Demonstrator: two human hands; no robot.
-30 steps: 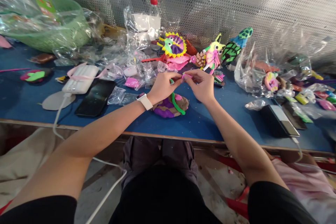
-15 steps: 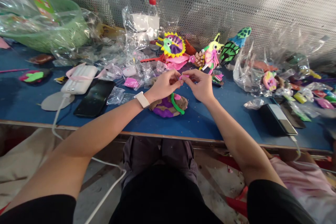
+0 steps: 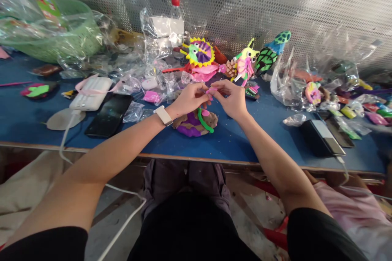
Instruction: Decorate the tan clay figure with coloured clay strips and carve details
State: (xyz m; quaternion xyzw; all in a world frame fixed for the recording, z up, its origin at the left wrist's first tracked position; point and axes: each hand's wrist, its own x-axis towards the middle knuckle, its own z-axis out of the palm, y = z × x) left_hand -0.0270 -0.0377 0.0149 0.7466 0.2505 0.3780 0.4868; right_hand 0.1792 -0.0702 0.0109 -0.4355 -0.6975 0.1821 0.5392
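Note:
Between the fingertips of both hands is a small piece of pink modelling clay (image 3: pixel 211 90). My left hand (image 3: pixel 191 100), with a pale band on the wrist, pinches it from the left. From the right, my right hand (image 3: pixel 231 97) pinches the same piece with thumb and forefinger. Just below the hands, on the blue table, lies a brown clay piece (image 3: pixel 211 120) with purple patches, a green strip (image 3: pixel 203 121) and a pink spot. My left hand hides part of its upper edge.
Behind the hands stand clay figures (image 3: pixel 245 63) and clear plastic bags (image 3: pixel 162 28). On the left are a black phone (image 3: pixel 108 115), a white power bank (image 3: pixel 92 93) and a green basket (image 3: pixel 70 34). A dark device (image 3: pixel 321 136) with a cable lies right. The table edge (image 3: pixel 214 160) runs in front.
My fingers have shifted slightly around the pink clay, and more of it shows between them. The whole view has slid a little; the brown piece stays on the table.

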